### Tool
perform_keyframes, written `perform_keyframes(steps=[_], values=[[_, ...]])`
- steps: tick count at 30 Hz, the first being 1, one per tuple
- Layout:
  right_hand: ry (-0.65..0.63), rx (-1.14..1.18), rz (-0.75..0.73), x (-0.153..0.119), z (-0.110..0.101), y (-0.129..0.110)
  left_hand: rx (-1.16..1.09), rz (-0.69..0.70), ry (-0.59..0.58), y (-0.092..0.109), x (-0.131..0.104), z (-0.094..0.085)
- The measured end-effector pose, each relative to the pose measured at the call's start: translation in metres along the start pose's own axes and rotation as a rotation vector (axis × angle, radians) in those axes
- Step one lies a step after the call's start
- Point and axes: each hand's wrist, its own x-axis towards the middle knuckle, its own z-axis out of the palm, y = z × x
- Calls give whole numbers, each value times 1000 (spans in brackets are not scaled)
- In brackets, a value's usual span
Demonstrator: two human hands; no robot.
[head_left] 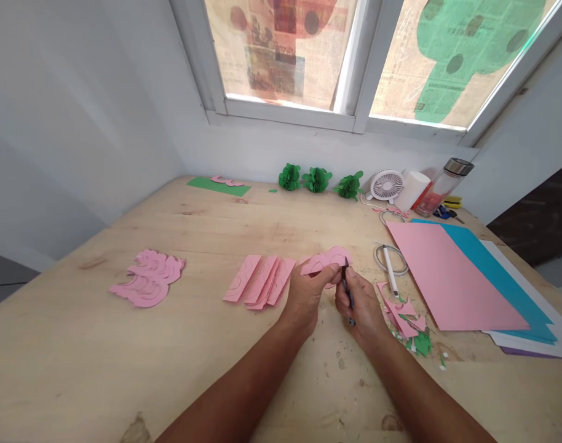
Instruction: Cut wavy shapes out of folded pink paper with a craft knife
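My left hand (307, 295) is closed on a pink paper piece (337, 254) with curved lines drawn on it, held above the wooden table. A dark, slim cutting tool (350, 301) is gripped in my right hand (361, 301), its tip at the paper's right part. Whether it is a knife or scissors cannot be told. Just left of my left hand lie several pink strips (241, 280) with drawn curves. Farther left rests a group of cut, curved pink shapes (147, 278).
Pink sheets (451, 277) overlap blue and white ones at right. Beside them lie a white pen (390, 271) and paper scraps (407, 320). Green paper shapes (316, 179), a small fan (387, 184) and a bottle (444, 187) stand along the wall. A green strip (221, 186) lies back left.
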Motion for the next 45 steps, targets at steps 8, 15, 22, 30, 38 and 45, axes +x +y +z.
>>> perform_keyframes(steps=[8, 15, 22, 30, 38, 45], values=[[5, 5, 6, 1, 1, -1, 3, 6, -20, 2, -1, 1], [-3, -2, 2, 0, 0, -1, 17, 19, -21, 0, 0, 0], [-2, -12, 7, 1, -1, -1, -5, 3, -4, 1, 0, 1], [-8, -13, -18, 0, 0, -1, 20, -3, -3, 0, 1, -1], [3, -79, -19, 0, 0, -5, -6, -32, -11, 4, 0, 1], [4, -82, -19, 0, 0, -5, -2, -40, -19, 1, 0, 0]])
